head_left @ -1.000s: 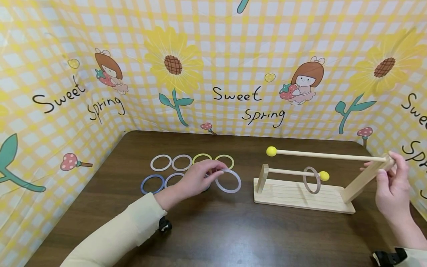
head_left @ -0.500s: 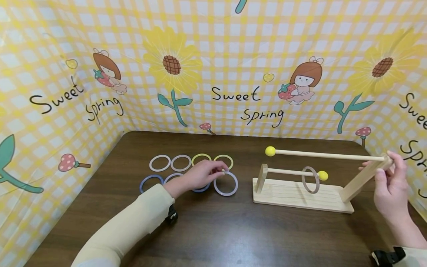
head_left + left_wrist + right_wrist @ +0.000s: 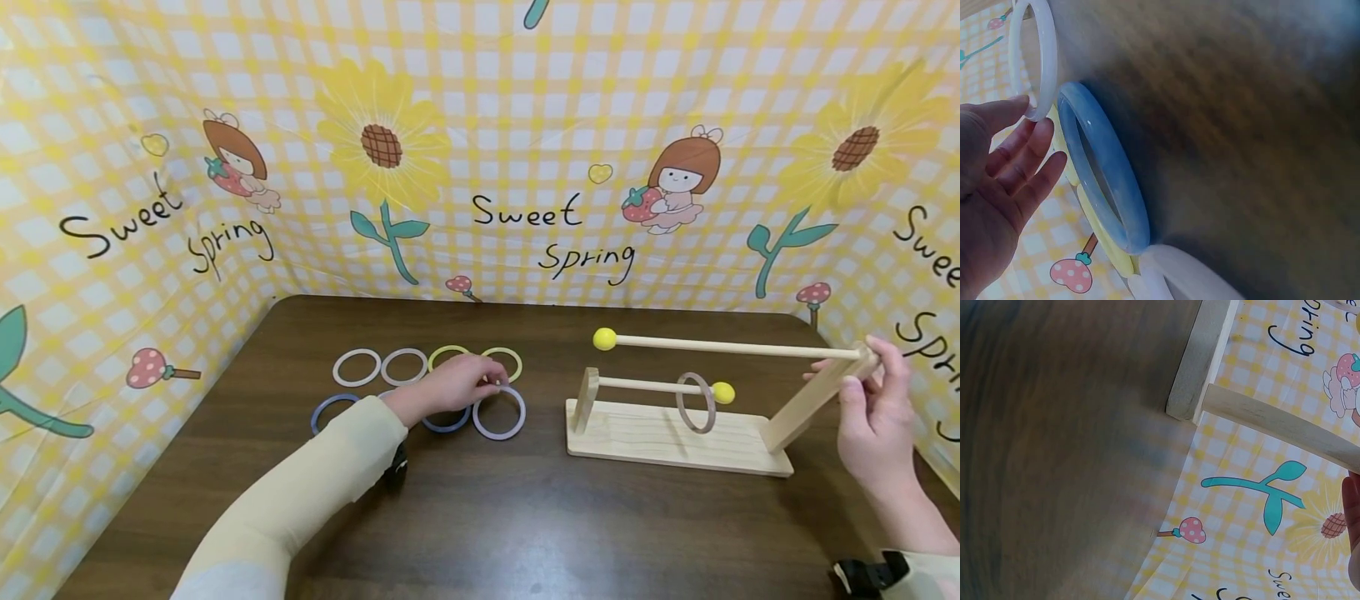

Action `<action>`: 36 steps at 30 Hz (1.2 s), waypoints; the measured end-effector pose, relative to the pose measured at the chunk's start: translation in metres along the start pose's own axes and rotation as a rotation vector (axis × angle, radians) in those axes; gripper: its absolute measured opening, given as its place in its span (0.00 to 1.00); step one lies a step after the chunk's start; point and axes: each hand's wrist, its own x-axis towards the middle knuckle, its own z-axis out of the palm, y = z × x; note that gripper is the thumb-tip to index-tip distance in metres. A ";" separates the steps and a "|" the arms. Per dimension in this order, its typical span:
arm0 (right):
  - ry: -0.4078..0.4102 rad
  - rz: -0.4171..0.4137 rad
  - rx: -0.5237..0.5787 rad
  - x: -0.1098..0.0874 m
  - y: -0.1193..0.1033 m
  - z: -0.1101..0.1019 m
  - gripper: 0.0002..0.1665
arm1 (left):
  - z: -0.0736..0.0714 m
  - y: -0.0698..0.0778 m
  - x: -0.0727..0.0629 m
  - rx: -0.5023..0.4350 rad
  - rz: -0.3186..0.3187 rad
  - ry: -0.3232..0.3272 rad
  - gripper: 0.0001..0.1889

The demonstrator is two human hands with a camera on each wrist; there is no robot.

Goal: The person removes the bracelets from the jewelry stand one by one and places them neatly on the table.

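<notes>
My left hand (image 3: pixel 459 383) pinches the upper edge of a pale lavender bangle (image 3: pixel 500 437). The left wrist view shows thumb and fingertips on this bangle (image 3: pixel 1049 56), with a blue bangle (image 3: pixel 1119 169) lying just beside the fingers. At the right, a wooden bangle stand (image 3: pixel 652 442) has two horizontal rods, each tipped with a yellow ball. My right hand (image 3: pixel 877 425) grips the top of its slanted post. A greyish-mauve bangle (image 3: pixel 712 408) hangs on the lower rod near its ball. In the right wrist view only part of the right hand (image 3: pixel 1352 531) shows.
Behind the left hand lie two whitish bangles (image 3: pixel 356 385) and two yellow bangles (image 3: pixel 520 367). A dark blue bangle (image 3: pixel 330 399) sits at the left of the front row, partly behind the sleeve. Checked cloth (image 3: pixel 525 150) walls the brown table (image 3: pixel 487 517).
The left hand has brought the lavender bangle slightly left and down beside the front row. The right hand keeps its grip on the post. The whole view has shifted slightly.
</notes>
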 end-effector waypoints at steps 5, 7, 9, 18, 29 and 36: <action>0.001 -0.004 -0.001 0.000 0.001 0.000 0.22 | 0.002 -0.002 0.003 0.058 -0.007 -0.020 0.04; 0.002 -0.005 0.005 0.000 0.001 0.000 0.22 | 0.003 -0.003 0.004 0.076 -0.011 -0.025 0.03; 0.002 -0.006 0.007 0.000 0.001 0.000 0.22 | 0.005 -0.004 0.005 0.087 -0.020 -0.029 0.03; 0.006 -0.002 0.017 -0.001 0.000 0.000 0.22 | 0.008 -0.006 0.008 0.134 -0.032 -0.019 0.02; 0.017 0.000 0.029 -0.001 0.000 0.001 0.22 | 0.006 -0.006 0.011 0.130 -0.107 0.020 0.02; 0.018 0.003 0.030 -0.001 -0.001 0.002 0.22 | 0.001 0.002 0.003 0.028 -0.118 0.051 0.03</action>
